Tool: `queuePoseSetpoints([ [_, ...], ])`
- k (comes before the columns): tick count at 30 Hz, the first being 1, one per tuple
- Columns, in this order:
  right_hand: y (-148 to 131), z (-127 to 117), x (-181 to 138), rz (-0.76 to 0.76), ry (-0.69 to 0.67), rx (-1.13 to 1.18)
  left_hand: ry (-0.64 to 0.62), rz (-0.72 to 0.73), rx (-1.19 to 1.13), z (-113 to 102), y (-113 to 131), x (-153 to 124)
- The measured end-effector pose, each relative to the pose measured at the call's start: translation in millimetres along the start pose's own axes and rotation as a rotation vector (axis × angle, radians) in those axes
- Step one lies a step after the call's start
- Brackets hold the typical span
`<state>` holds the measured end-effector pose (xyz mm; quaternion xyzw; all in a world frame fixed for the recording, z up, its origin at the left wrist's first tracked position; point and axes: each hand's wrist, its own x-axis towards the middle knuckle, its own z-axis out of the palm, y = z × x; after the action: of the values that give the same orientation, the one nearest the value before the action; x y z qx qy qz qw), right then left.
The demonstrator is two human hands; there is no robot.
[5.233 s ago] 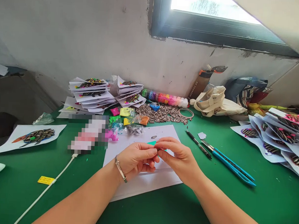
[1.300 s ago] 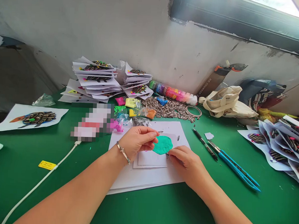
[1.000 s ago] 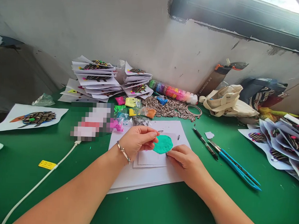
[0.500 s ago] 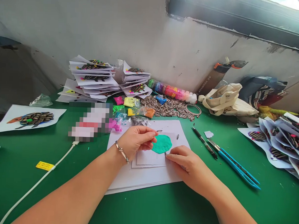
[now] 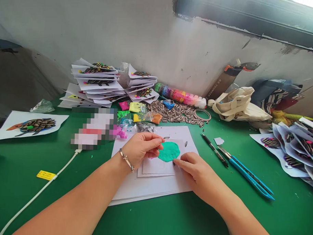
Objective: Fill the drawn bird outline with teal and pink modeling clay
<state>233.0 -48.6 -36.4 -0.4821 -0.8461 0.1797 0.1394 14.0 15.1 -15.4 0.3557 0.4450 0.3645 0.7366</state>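
A flattened teal clay disc (image 5: 169, 151) lies on a small white card (image 5: 157, 166), which rests on a stack of white paper (image 5: 149, 185) on the green table. My left hand (image 5: 142, 149) is curled, its fingertips touching the disc's left edge. My right hand (image 5: 190, 168) pinches a sunflower seed (image 5: 173, 162), dark and striped, at the disc's lower edge. Two loose seeds (image 5: 186, 144) lie on the paper just beyond the disc.
A heap of sunflower seeds (image 5: 175, 114), small clay bags (image 5: 136, 111) and a row of clay tubs (image 5: 180, 96) sit behind the paper. Stacks of finished cards (image 5: 101, 83) stand at the back left, more cards (image 5: 294, 146) at right. Blue knives (image 5: 246, 177) and a pen (image 5: 214, 150) lie to the right; a white cable (image 5: 41, 192) runs left.
Five seconds ago both hands were raised, working a small teal lump between the fingers. Now it lies flattened on the card. Over the last second the hands barely moved.
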Motion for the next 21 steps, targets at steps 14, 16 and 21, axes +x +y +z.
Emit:
queuePoseSetpoints([
  [14, 1.3, 2.2, 0.9, -0.028, 0.005, -0.007, -0.011, 0.001, 0.010, -0.6, -0.1, 2.6],
  [16, 2.9, -0.1, -0.6, -0.016, 0.005, 0.039, -0.009, 0.000, 0.013, -0.6, -0.2, 2.8],
  [21, 1.9, -4.6, -1.2, -0.023, -0.013, 0.049, -0.005, 0.004, 0.013, -0.5, -0.4, 1.7],
])
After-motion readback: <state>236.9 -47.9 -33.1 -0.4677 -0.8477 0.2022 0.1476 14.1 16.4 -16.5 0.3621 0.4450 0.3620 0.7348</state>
